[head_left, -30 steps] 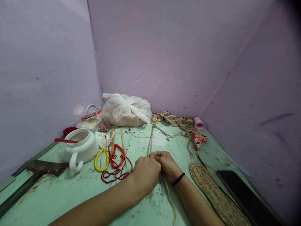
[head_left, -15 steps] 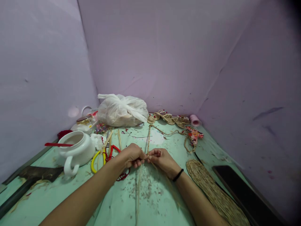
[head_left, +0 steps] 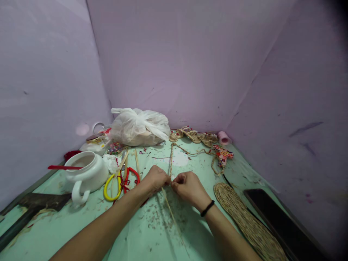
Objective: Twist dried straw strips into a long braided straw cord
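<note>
A thin braided straw cord (head_left: 171, 159) runs toward me from the middle of the table, its near end at my fingers. My left hand (head_left: 158, 178) is closed in a pinch on that end, knuckles up. From beneath it a loose pale straw strand (head_left: 174, 218) trails down to the right. My right hand (head_left: 189, 185), with a black band at the wrist, meets it from the other side, thumb and forefinger pinched at the cord's lower end. The fingers partly hide the exact grip. Farther along, the cord bends right toward a patterned red cloth piece (head_left: 223, 155).
Left stand a white pot (head_left: 88, 174), a dark-bladed chopping tool (head_left: 45, 201), yellow-handled scissors (head_left: 105, 192) and a red-handled tool (head_left: 138, 174). A woven straw sole (head_left: 244, 217) and black phone-like slab (head_left: 272, 214) lie right. Behind are a plastic bag (head_left: 141, 127), straw sandals (head_left: 193, 136) and pink spool (head_left: 223, 138).
The trailing straw strand has swung from hanging straight down to slanting right. My right hand has shifted slightly, its fingers a bit straighter. The view has moved a little.
</note>
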Demonstrator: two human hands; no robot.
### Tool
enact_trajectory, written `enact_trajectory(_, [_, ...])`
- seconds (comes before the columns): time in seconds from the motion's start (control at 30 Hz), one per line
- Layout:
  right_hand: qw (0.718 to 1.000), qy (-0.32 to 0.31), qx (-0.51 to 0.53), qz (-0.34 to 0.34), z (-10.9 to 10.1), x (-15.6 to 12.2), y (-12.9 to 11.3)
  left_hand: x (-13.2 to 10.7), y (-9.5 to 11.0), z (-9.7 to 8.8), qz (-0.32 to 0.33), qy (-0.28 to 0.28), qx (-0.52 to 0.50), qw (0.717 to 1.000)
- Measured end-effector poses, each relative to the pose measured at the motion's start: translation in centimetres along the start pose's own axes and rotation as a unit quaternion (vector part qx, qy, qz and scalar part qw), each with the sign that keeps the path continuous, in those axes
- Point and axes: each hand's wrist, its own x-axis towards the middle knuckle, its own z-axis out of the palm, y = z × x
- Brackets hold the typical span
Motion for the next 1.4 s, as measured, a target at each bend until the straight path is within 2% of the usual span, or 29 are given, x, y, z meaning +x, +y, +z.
enact_trajectory(0.13, [1.0,-0.001,0.006,0.006,0.7,-0.7,-0.8,-0.7,0.8,-0.4,-0.028,-0.008,-0.028,0.999])
enact_trajectory(0.27, [0.996,0.03,-0.056,-0.055,0.9,-1.8,-2.0,-0.4,0.5,-1.2,0.002,-0.065,-0.032,0.997])
enact_trajectory(0.4, [0.996,-0.023,-0.04,-0.074,0.4,-1.6,-1.5,0.2,0.1,-1.8,0.004,-0.089,-0.037,0.995])
enact_trajectory(0.47, [0.997,-0.049,0.009,-0.052,0.0,-0.9,-0.5,0.5,-0.1,-2.0,-0.004,-0.097,-0.04,0.994])
enact_trajectory(0.53, [0.996,-0.035,0.084,-0.012,-0.4,0.0,0.3,0.7,-0.3,-2.2,-0.005,-0.114,-0.048,0.992])
enact_trajectory(0.63, [0.968,-0.018,0.245,0.055,-0.5,0.8,0.6,0.9,-0.5,-2.4,0.0,-0.131,-0.056,0.99])
enact_trajectory(0.7, [0.931,-0.08,0.345,0.091,-0.2,0.8,0.1,1.0,-0.6,-2.4,0.001,-0.138,-0.055,0.989])
enact_trajectory(0.77, [0.903,-0.15,0.388,0.109,0.2,0.5,-0.5,1.1,-0.8,-2.4,0.003,-0.146,-0.057,0.988])
enact_trajectory(0.83, [0.91,-0.161,0.365,0.116,0.5,0.4,-0.6,1.3,-1.0,-2.3,0.007,-0.155,-0.058,0.986])
enact_trajectory(0.97, [0.946,-0.101,0.287,0.108,1.2,0.7,0.1,1.5,-1.2,-2.3,0.012,-0.151,-0.041,0.988])
enact_trajectory(1.13, [0.954,-0.078,0.282,0.062,1.9,1.1,0.9,1.0,-0.7,-2.2,0.007,-0.124,0.016,0.992])
enact_trajectory(1.3, [0.957,-0.061,0.277,0.059,2.3,1.2,1.1,0.4,0.0,-2.8,0.027,-0.085,0.135,0.987])
enact_trajectory(1.4, [0.957,-0.053,0.278,0.062,2.4,1.1,1.0,-0.6,0.7,-2.8,0.024,-0.044,0.246,0.968])
